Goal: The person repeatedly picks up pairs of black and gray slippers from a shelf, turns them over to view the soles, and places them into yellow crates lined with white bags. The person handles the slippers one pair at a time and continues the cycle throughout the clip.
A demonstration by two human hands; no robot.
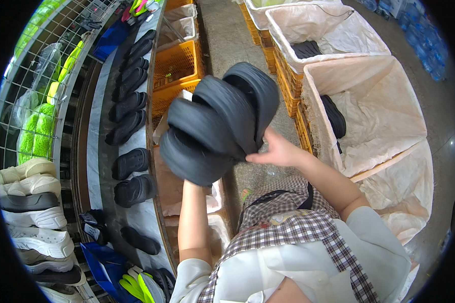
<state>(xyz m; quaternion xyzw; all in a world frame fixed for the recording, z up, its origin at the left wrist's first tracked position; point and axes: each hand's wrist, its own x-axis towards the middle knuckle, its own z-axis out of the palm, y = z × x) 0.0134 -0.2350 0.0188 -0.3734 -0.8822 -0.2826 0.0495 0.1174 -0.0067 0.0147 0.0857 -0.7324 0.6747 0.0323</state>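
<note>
Black clogs are lying in a row along the conveyor belt, orange crates are standing beside it, and lined bins are sitting opposite.

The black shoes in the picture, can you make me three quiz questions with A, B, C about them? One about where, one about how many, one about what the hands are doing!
1. Where is the row of single black shoes?
A. On the long bench at the person's left
B. Inside the orange crate
C. On the person's lap

2. How many black shoes are in the stack of black shoes being held?
A. One
B. Four
C. Ten

3. What is the left hand doing?
A. Hanging empty
B. Propping the stack from below
C. Resting on the bench

Answers:
1 A, the shoes lie in a line along the bench.
2 B, four soles fan out one over another.
3 B, the left hand sits under the lowest shoe, while the right hand has its grip on the stack's side.
</note>
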